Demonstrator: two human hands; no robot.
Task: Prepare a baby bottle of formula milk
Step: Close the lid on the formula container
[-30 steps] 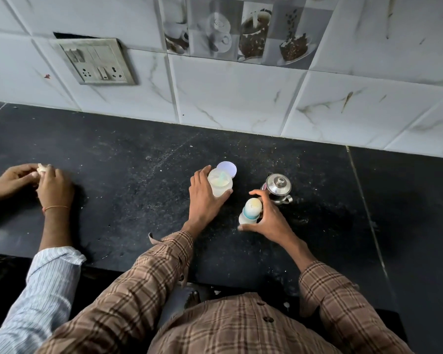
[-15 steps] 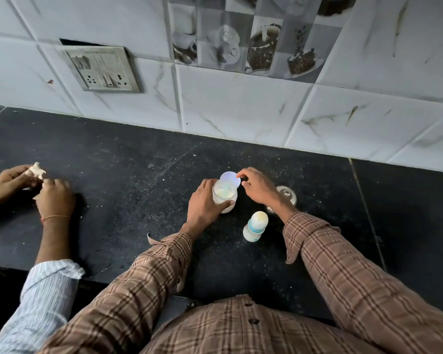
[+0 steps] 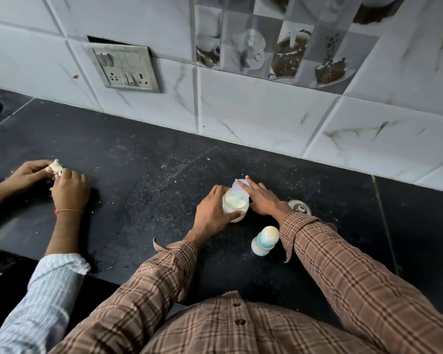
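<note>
A small translucent formula jar point(image 3: 234, 208) with pale powder inside stands on the black counter point(image 3: 143, 180). My left hand point(image 3: 212, 213) is wrapped around its left side. The jar's round flip lid point(image 3: 238, 184) stands open at the back. My right hand point(image 3: 262, 198) reaches over from the right, fingers stretched out with the fingertips on that lid and the thumb by the jar's rim. The capped baby bottle point(image 3: 264, 240), white with a blue ring, stands alone on the counter in front of the jar, beside my right sleeve.
A small steel pot with a knobbed lid point(image 3: 300, 207) sits behind my right wrist. At the left, another person's hands point(image 3: 62, 180) work a pale lump on the counter. The tiled wall with a switch plate point(image 3: 124, 69) runs along the back.
My right hand let go of the baby bottle, left it standing, and moved up to the jar's open lid, where its fingers now lie flat. My left hand stayed on the jar.
</note>
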